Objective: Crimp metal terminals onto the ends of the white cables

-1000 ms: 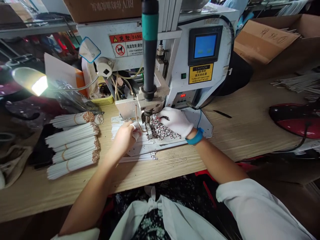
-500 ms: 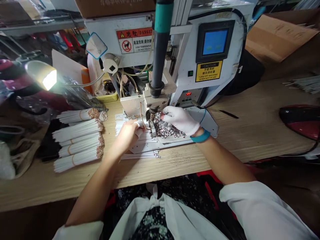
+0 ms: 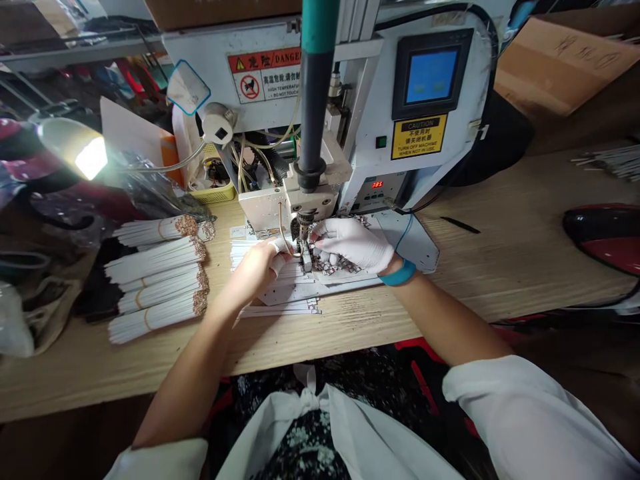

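My left hand [image 3: 259,265], with white covers on some fingertips, is pinched closed at the left side of the machine's working head [image 3: 306,233]. What it pinches is hidden by the fingers. Under and beside it lie thin white strips [image 3: 285,308] on a metal plate. My right hand [image 3: 353,245] wears a white glove and a blue wristband. Its thumb and index finger come together just right of the head; anything between them is too small to make out. Below the gloved fingers spreads a pile of tiny dark-and-white parts [image 3: 345,265].
Bundles of white strips with copper-coloured ends [image 3: 157,280] lie banded on the left. A lit lamp [image 3: 90,157] shines from that side. Behind stands the machine with its screen [image 3: 431,75] and high-temperature warning label [image 3: 270,77]. A dark pointed tool [image 3: 460,225] lies to the right.
My right hand has moved slightly left and down, bringing its fingertips closer to the machine's head. My left hand stays nearly in place. The view has shifted a little.
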Available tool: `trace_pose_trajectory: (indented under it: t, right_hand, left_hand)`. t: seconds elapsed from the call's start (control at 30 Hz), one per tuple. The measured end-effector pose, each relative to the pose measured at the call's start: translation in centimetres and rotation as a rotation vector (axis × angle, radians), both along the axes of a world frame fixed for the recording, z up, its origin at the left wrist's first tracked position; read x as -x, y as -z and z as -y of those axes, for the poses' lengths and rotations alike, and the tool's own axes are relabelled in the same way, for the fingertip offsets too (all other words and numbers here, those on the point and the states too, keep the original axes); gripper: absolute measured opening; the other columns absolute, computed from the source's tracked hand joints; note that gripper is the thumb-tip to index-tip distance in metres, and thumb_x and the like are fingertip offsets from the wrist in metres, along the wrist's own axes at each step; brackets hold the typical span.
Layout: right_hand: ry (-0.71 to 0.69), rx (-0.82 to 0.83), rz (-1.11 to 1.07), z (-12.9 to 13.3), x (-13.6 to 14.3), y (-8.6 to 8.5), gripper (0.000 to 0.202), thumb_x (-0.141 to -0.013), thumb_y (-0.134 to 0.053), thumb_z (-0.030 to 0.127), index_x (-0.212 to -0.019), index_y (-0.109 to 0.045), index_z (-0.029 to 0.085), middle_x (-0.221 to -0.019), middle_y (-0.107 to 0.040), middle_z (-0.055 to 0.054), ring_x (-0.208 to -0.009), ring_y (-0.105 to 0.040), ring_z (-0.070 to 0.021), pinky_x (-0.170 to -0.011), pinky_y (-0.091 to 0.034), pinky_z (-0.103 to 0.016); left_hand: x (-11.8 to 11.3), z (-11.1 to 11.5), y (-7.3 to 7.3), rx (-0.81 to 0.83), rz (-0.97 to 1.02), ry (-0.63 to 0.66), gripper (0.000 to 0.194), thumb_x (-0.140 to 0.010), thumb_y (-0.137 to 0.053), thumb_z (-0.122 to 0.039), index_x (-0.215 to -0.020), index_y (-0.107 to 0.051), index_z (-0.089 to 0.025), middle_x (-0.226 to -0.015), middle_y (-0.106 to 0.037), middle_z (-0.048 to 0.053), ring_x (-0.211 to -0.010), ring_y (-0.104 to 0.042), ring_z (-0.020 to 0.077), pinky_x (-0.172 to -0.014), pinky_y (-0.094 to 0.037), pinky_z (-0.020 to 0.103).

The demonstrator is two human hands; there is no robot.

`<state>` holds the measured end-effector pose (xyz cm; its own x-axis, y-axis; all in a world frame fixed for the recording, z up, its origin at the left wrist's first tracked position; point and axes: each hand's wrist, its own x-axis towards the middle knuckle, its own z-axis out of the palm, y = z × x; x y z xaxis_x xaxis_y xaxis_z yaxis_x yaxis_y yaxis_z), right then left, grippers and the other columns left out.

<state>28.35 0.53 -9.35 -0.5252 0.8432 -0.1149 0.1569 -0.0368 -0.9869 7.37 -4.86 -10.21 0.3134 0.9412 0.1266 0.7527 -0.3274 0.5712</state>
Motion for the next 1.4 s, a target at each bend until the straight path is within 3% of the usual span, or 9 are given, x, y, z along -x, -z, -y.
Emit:
trace_pose_trajectory:
  t: [0.17,0.3,0.53,0.7,1.03,1.4]
  right_hand:
    - [-0.046,0.156,-0.003,0.3,0.6,0.2,0.015,-0.075,-0.062,0.009,-0.089,-0.058,0.014,-0.065,-0.059,0.003,-0.041,-0.052,-0.0061,-0.031,-0.042,-0.016]
    - [-0.067,0.162,-0.007,0.3,1.0,0.1,0.011,-0.077,-0.060,0.006,-0.086,-0.058,0.013,-0.061,-0.056,0.005,-0.040,-0.050,-0.0055,-0.029,-0.041,-0.015]
    - [-0.007,0.179,0.053,0.7,1.6,-0.9,0.014,-0.078,-0.057,0.000,-0.080,-0.055,0.014,-0.054,-0.051,0.007,-0.036,-0.045,-0.0044,-0.027,-0.036,-0.014]
    - [-0.009,0.179,0.028,0.8,1.6,-0.8,0.015,-0.078,-0.056,0.000,-0.082,-0.055,0.014,-0.055,-0.052,0.007,-0.036,-0.045,-0.0048,-0.027,-0.036,-0.014]
    - [-0.008,0.195,0.078,0.4,1.4,-0.5,0.013,-0.078,-0.061,0.001,-0.078,-0.056,0.013,-0.046,-0.052,0.007,-0.032,-0.047,-0.0067,-0.027,-0.036,-0.015]
    - [-0.040,0.223,-0.002,0.5,1.3,-0.7,0.015,-0.075,-0.062,0.002,-0.080,-0.055,0.015,-0.052,-0.053,0.007,-0.034,-0.047,-0.0050,-0.027,-0.035,-0.014]
  left_hand:
    - [-0.3,0.1,-0.5,0.185,0.186,-0.025,0.028,-0.080,-0.051,-0.041,-0.076,-0.063,-0.016,-0.068,-0.061,0.002,-0.062,-0.051,0.0158,-0.060,-0.040,0.026]
    - [-0.5,-0.2,-0.2,0.296,0.331,-0.048,0.034,-0.073,-0.060,-0.049,-0.072,-0.059,-0.016,-0.065,-0.056,0.000,-0.060,-0.046,0.0136,-0.056,-0.036,0.024]
    - [-0.4,-0.9,0.5,0.407,0.404,-0.109,0.029,-0.068,-0.065,-0.044,-0.069,-0.061,-0.015,-0.061,-0.054,-0.001,-0.057,-0.043,0.0120,-0.054,-0.034,0.023]
    - [-0.6,-1.0,0.2,0.459,0.402,-0.161,0.029,-0.064,-0.065,-0.044,-0.066,-0.060,-0.016,-0.057,-0.052,-0.002,-0.057,-0.043,0.0128,-0.055,-0.034,0.024]
    - [-1.0,-0.8,-0.4,0.452,0.428,-0.172,0.032,-0.059,-0.066,-0.047,-0.064,-0.062,-0.016,-0.058,-0.054,-0.002,-0.056,-0.041,0.0117,-0.055,-0.034,0.024]
    - [-1.0,-0.9,-0.6,0.436,0.407,-0.195,0.032,-0.058,-0.068,-0.047,-0.061,-0.062,-0.016,-0.057,-0.056,-0.001,-0.060,-0.044,0.0134,-0.056,-0.037,0.024]
